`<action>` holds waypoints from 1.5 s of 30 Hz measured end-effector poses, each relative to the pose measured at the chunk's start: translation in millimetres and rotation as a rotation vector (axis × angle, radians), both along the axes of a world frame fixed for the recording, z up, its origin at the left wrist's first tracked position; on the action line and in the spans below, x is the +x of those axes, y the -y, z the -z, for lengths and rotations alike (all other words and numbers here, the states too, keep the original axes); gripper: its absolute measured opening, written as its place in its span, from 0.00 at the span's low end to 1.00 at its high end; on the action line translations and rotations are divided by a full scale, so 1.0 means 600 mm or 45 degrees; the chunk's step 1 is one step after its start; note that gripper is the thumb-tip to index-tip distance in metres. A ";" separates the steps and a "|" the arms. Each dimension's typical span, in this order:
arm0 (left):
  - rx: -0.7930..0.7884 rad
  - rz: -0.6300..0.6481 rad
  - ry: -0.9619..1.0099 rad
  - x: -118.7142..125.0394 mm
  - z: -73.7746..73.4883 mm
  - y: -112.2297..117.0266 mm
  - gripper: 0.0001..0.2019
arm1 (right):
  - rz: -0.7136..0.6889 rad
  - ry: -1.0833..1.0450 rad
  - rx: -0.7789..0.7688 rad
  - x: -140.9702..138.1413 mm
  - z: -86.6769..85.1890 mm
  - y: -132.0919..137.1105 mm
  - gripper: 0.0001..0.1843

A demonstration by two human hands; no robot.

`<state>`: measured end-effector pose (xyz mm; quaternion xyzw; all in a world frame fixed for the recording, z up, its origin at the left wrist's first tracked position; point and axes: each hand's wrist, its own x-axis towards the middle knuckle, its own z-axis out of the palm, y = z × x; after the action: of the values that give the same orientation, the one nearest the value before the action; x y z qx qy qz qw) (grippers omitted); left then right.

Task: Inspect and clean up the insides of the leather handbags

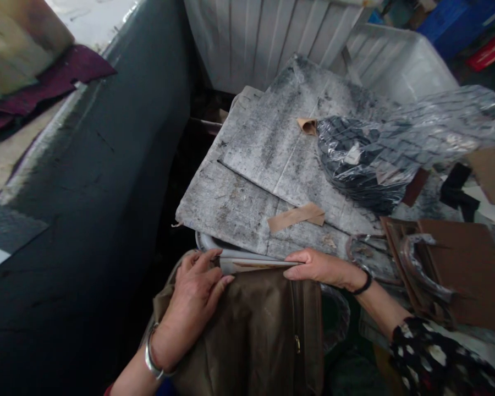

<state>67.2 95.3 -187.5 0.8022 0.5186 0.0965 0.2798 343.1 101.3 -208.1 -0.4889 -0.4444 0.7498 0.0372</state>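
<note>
A brown fabric bag (251, 324) with a zip (297, 341) down its right part hangs at the bottom middle of the head view. My left hand (200, 297), with a silver bangle at the wrist, curls its fingers over the upper left edge of the bag. At the upper right corner, my right hand (319, 268) pinches the edge between thumb and fingers. Pale, sheet-like layers (247, 264) show along the top edge between the two hands. The bag's lower end lies outside the picture.
A worn grey board (251, 187) lies just beyond, with tan scraps (295, 217) and a plastic-wrapped dark bundle (363, 159) on it. Brown handbag pieces with wrapped handles (462, 269) are at right. A dark grey wall (119, 148) rises at left; ribbed pale bins (268, 38) stand behind.
</note>
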 end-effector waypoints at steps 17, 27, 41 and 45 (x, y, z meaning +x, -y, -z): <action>-0.361 -0.247 0.206 0.007 0.014 -0.025 0.15 | 0.099 -0.093 -0.113 -0.004 0.004 0.000 0.15; -0.384 -0.292 0.112 0.011 0.012 -0.028 0.15 | 0.102 -0.087 -0.083 -0.010 -0.003 0.002 0.14; -0.333 -0.294 0.090 0.010 0.014 -0.025 0.15 | 0.120 -0.117 -0.127 -0.003 -0.011 0.007 0.17; -0.346 -0.317 0.079 0.013 0.013 -0.026 0.15 | 0.087 -0.084 -0.112 -0.002 -0.019 0.005 0.18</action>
<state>75.3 110.7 -195.5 0.6832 0.6133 0.0841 0.3874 342.0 98.2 -196.9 -0.4800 -0.3926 0.7825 0.0556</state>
